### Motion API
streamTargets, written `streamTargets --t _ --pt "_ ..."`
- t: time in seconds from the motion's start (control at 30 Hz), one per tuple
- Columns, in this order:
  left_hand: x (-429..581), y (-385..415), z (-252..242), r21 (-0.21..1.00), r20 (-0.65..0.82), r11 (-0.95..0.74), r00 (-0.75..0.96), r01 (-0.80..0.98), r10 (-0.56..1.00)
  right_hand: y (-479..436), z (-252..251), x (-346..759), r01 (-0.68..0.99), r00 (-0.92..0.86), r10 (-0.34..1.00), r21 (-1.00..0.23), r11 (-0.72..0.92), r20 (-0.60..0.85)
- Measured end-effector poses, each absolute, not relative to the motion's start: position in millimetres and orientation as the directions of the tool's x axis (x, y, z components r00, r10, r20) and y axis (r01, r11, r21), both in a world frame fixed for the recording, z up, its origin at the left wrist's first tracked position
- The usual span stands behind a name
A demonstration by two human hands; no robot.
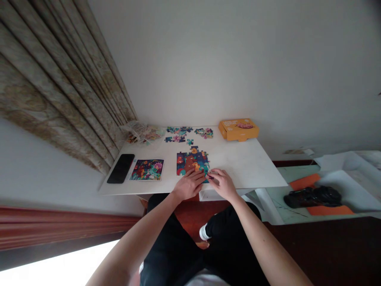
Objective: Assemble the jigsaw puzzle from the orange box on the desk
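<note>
A partly joined jigsaw puzzle (189,159) lies near the front edge of the white table, showing a brown figure on a dark blue ground. My left hand (189,184) rests flat over its lower edge with the fingers stretched out. At the puzzle's lower right corner, my right hand (222,182) pinches a small dark puzzle piece (210,177) between thumb and fingers. Part of the puzzle's bottom is hidden under both hands. To the left lies a printed reference picture (147,170) with matching colours. Loose puzzle pieces (204,132) are grouped behind the puzzle.
A black phone (120,169) lies at the table's left edge. Crumpled clear plastic bags (137,133) sit at the back left by the curtain (59,59). The yellow puzzle box (239,129) stands at the back right. A black camera (312,197) lies beyond the table, lower right.
</note>
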State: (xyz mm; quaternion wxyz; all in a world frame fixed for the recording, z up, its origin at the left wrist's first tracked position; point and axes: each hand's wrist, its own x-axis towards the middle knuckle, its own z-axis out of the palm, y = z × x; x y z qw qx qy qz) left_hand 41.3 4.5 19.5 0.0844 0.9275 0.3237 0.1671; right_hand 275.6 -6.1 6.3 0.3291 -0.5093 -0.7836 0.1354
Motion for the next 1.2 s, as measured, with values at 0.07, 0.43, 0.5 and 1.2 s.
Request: streamTargets --t 0.07,0.43,0.5,1.2 --pt "41 5 19 0.282 0.246 -0.772 0.735 0.569 0.632 -6 7 275 0.708 -0.266 0.889 -0.55 0.443 0.374" --pt "40 7 17 0.31 0.284 -0.772 0.721 0.555 0.632 -4 4 275 0.69 -0.238 0.896 -0.584 0.427 0.375" --pt "33 13 16 0.332 0.324 -0.76 0.689 0.559 0.648 -3 4 275 0.677 -0.224 0.901 -0.606 0.418 0.371" --pt "-16 44 4 0.317 0.32 -0.614 0.528 0.723 0.787 182 6 244 0.667 -0.086 0.97 -0.71 0.225 0.227"
